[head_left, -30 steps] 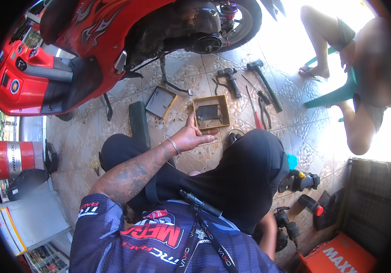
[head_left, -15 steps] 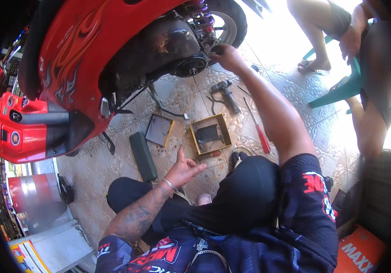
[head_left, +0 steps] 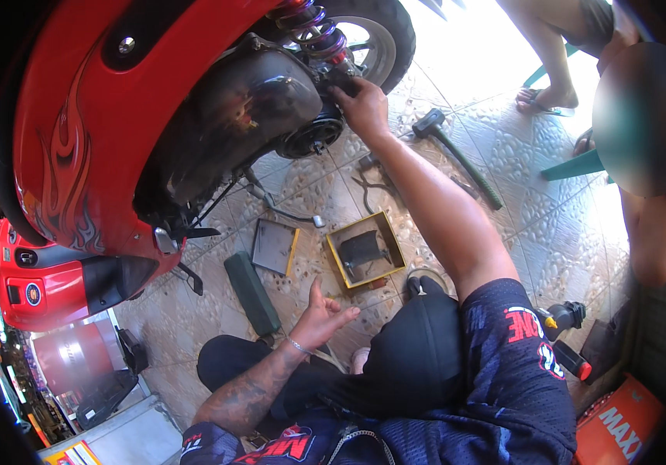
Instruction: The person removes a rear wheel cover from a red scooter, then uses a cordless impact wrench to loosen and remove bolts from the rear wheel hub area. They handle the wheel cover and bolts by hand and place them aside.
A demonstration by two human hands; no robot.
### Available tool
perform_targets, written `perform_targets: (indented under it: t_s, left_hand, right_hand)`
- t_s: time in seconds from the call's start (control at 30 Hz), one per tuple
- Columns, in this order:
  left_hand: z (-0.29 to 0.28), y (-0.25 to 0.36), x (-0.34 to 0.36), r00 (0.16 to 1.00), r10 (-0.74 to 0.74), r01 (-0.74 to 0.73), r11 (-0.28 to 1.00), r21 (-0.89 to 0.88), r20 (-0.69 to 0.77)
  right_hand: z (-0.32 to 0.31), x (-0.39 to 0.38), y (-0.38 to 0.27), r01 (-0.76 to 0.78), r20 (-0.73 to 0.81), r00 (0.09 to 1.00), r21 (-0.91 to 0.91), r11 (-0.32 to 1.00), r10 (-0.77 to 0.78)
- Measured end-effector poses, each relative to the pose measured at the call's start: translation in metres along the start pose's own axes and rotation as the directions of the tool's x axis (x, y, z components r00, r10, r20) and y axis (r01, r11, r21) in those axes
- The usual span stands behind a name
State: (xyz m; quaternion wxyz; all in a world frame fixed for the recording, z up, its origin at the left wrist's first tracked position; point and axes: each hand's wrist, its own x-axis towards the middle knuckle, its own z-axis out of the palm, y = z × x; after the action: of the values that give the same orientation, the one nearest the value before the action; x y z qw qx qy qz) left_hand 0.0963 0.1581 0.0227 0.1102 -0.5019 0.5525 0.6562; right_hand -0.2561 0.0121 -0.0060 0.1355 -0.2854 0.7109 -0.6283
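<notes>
I have the shock absorber (head_left: 325,39) on the red scooter (head_left: 77,186), beside the rear wheel (head_left: 402,46); the right hand (head_left: 364,107) is at its lower end. That grip is curled, though I cannot tell whether it holds anything; poor purchase could cause a slip. The left hand (head_left: 323,319) is loosely spread, empty; a careless sweep could knock the yellow-rimmed box (head_left: 377,277).
</notes>
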Motion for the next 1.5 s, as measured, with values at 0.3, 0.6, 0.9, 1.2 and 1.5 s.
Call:
perform_targets:
  t_s: [0.3,0.6,0.9,1.2,1.5]
  left_hand:
    - [-0.001,-0.005,0.001,1.0,-0.013,0.013,1.0,-0.019,-0.01]
    - [0.001,-0.005,0.002,1.0,0.009,-0.009,1.0,-0.021,-0.016]
    - [0.001,0.001,-0.001,1.0,-0.016,0.016,1.0,-0.003,-0.023]
    - [0.0,0.006,-0.002,0.999,-0.021,0.025,0.995,0.095,-0.042]
    - [-0.001,-0.004,-0.011,0.99,0.121,-0.11,0.985,0.13,-0.077]
  right_hand:
    - [0.004,-0.007,0.004,-0.051,0.002,0.999,0.119,0.992,0.051]
    - [0.004,-0.007,0.012,0.125,-0.034,0.992,0.126,0.984,-0.121]
    - [0.013,-0.004,0.018,0.173,-0.089,0.982,0.092,0.981,-0.165]
    - [0.017,-0.014,0.027,0.01,-0.057,0.998,0.082,0.997,-0.005]
    - [0.009,-0.04,0.024,-0.783,0.486,0.618,0.447,0.432,0.617]
